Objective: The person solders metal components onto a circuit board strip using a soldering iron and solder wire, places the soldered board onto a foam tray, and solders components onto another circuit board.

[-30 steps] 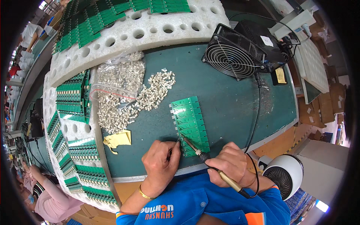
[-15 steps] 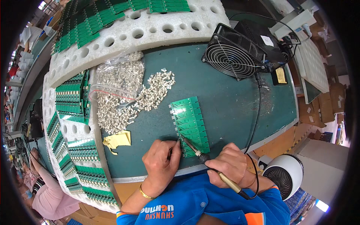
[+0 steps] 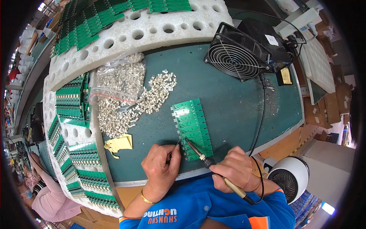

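Observation:
A green circuit board panel (image 3: 191, 124) lies on the bench in front of me, small white connectors along its left edge. My right hand (image 3: 233, 170) is closed around a soldering iron (image 3: 197, 151), whose tip rests at or just above the panel's left side, in the lower half. Beside that edge, my left hand (image 3: 162, 162) pinches a thin solder wire (image 3: 178, 142) between thumb and forefinger. The wire's end comes near the iron's tip; whether they touch is too small to tell.
Loose white connectors (image 3: 158, 91) spill from a clear bag (image 3: 120, 78). White foam trays (image 3: 126, 40) at the left and back hold green boards (image 3: 87, 153). A black fan (image 3: 236, 53) stands back right, near a yellow sponge (image 3: 286, 75). The iron's cord (image 3: 260, 126) crosses the right side; yellow paper (image 3: 119, 143) lies left.
My left hand has drawn slightly left, away from the panel's edge, with the wire still pinched. The iron's tip stays at nearly the same spot.

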Demonstrator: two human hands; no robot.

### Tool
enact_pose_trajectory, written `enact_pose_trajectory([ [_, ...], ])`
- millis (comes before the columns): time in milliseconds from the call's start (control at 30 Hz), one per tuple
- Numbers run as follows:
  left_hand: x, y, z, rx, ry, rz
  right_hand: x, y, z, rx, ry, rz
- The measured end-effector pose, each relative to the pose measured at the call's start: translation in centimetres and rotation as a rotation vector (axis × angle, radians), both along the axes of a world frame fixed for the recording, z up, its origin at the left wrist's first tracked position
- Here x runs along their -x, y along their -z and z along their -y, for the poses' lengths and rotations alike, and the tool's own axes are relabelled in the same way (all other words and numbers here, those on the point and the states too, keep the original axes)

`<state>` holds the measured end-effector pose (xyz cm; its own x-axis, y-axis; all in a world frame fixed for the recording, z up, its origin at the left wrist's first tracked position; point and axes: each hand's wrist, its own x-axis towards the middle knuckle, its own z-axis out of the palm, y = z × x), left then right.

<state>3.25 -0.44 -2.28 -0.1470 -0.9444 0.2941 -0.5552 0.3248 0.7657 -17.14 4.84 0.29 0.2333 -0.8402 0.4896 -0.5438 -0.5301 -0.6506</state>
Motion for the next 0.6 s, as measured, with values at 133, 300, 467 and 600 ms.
enact_pose_trajectory([
  [133, 0.02, 0.16, 0.04, 0.003, 0.019, -0.008, -0.07, 0.36, 0.02, 0.003, 0.005, 0.014],
  [300, 0.12, 0.15, 0.16, -0.001, 0.019, -0.01, -0.04, 0.39, 0.14, -0.014, -0.009, 0.014],
  [467, 0.17, 0.2, 0.18, -0.003, 0.024, -0.004, -0.07, 0.37, 0.19, -0.018, -0.009, 0.013],
  [600, 0.29, 0.07, 0.22, -0.049, 0.015, -0.011, -0.14, 0.54, 0.15, -0.005, 0.0, 0.017],
])
